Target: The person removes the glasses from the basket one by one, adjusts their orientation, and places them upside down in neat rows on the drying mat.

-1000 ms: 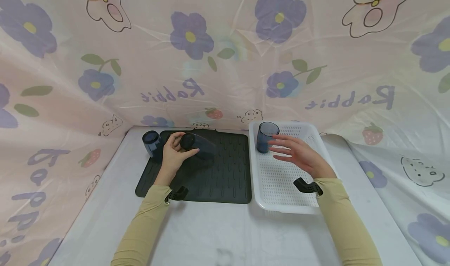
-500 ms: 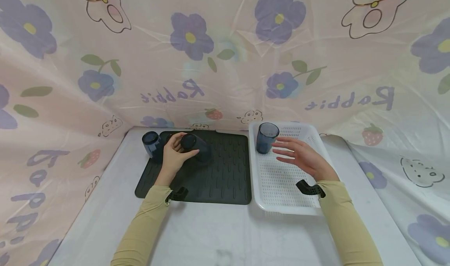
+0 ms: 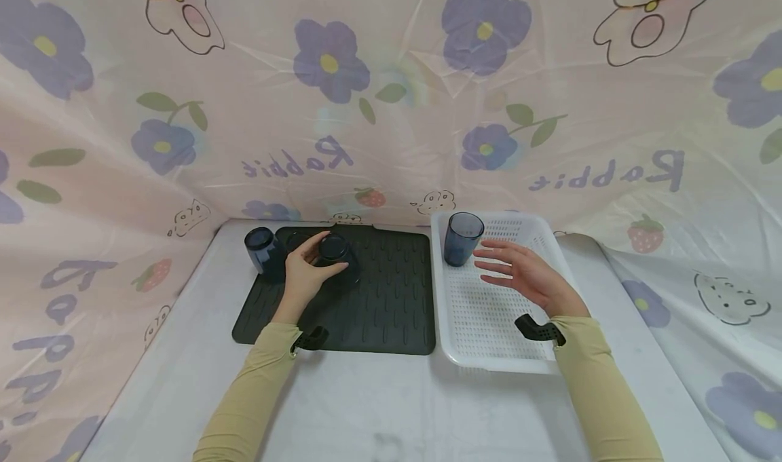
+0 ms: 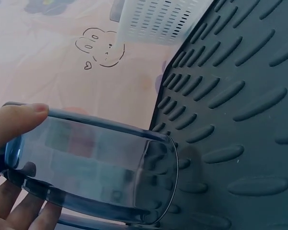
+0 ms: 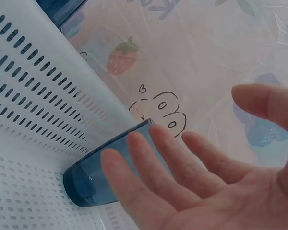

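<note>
My left hand (image 3: 305, 268) grips a clear blue drinking glass (image 3: 334, 248) near its base, thumb on one side and fingers on the other. The glass (image 4: 96, 158) is upside down, its rim down at the black ribbed drying mat (image 3: 391, 299). Another blue glass (image 3: 264, 253) stands left of that hand at the mat's left edge, dark end up. My right hand (image 3: 528, 272) hovers over the white basket (image 3: 489, 363), fingers spread and holding nothing. Its fingertips are close to a blue glass (image 3: 462, 241) standing mouth up in the basket's back left corner.
The basket sits directly right of the mat, its perforated wall (image 5: 43, 62) rising beside the glass. A printed fabric curtain (image 3: 391, 143) encloses the back and sides of the white table (image 3: 391, 408).
The glass in my left hand has swung from tilted, mouth to the right, to nearly vertical with its base up. My right hand has shifted slightly right, away from the basket's glass.
</note>
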`<action>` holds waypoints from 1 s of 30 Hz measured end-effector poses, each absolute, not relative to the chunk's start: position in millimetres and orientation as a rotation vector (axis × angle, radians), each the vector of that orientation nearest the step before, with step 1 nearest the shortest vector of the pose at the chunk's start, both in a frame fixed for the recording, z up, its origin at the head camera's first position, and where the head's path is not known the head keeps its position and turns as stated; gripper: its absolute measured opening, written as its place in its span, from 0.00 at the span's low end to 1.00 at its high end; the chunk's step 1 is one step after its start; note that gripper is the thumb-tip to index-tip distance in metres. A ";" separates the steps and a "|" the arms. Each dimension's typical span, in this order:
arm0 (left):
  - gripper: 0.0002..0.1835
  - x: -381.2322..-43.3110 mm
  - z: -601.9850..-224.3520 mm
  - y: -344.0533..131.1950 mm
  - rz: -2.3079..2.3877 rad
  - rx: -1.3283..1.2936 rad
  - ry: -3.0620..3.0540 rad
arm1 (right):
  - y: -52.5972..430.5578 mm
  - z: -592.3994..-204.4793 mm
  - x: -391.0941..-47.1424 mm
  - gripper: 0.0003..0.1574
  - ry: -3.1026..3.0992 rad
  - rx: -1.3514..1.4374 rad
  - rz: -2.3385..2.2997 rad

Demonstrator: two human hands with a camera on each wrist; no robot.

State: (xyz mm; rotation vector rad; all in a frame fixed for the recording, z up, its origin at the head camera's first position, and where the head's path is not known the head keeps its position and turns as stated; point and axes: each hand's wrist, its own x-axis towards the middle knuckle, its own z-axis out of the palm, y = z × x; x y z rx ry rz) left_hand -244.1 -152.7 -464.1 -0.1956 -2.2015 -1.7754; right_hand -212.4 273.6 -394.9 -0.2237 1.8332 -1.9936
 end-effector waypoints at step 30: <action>0.40 -245.4 -471.4 -141.8 -1.667 -0.128 -2.239 | 274.1 -396.4 -213.0 0.37 1.839 -0.228 -2.003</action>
